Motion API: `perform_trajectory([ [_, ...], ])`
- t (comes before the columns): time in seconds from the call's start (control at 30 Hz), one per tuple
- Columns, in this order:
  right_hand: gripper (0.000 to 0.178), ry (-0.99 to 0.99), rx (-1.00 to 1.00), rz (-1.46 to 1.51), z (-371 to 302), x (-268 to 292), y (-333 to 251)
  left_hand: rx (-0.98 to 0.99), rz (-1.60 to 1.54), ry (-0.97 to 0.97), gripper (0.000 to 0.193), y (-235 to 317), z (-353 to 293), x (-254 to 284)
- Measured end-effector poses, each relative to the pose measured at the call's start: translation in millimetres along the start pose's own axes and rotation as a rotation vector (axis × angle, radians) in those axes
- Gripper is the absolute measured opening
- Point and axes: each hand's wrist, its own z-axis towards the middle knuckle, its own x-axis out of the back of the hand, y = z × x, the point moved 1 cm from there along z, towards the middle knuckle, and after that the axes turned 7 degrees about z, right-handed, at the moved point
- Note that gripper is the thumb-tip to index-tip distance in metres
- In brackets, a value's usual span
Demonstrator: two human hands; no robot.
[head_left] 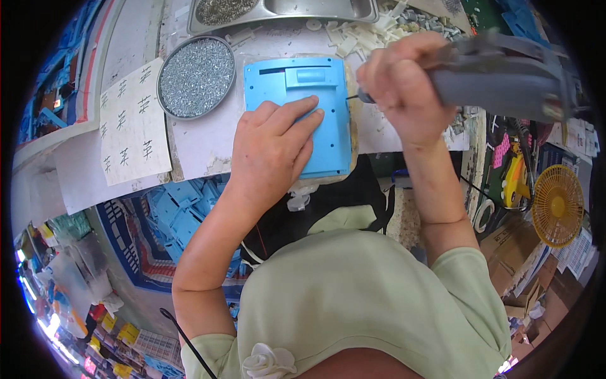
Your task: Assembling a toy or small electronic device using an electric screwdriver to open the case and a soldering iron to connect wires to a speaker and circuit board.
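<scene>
Here the left hand (268, 145) lies flat, fingers spread across the blue casing (334, 129) on the table (208, 142), apparently bracing it, while the right hand (407, 88) wraps round a grey power driver (492, 91), bit (351, 97) pointing at the casing's right edge.

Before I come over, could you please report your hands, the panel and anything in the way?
Left hand spread on blue panel. Right hand gripping grey tool, bit by panel's right edge. Dish left of panel, not blocking.
</scene>
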Motion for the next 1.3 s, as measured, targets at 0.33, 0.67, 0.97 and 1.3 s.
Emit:
perform_trajectory([
  [0.33,0.021,0.090,-0.031,0.117,-32,-15,-20,0.144,-0.112,0.221,0.033,-25,36,15],
  [0.67,0.035,-0.310,0.126,0.212,40,35,-80,0.537,0.091,1.066,0.031,-92,-130,125],
  [0.97,0.022,-0.112,-0.008,0.260,42,4,-44,1.524,-1.114,1.801,0.059,-99,-578,-107],
  [1.3,0.042,0.051,-0.044,0.101,55,21,-31,0.570,0.054,0.869,0.024,-136,-134,130],
])
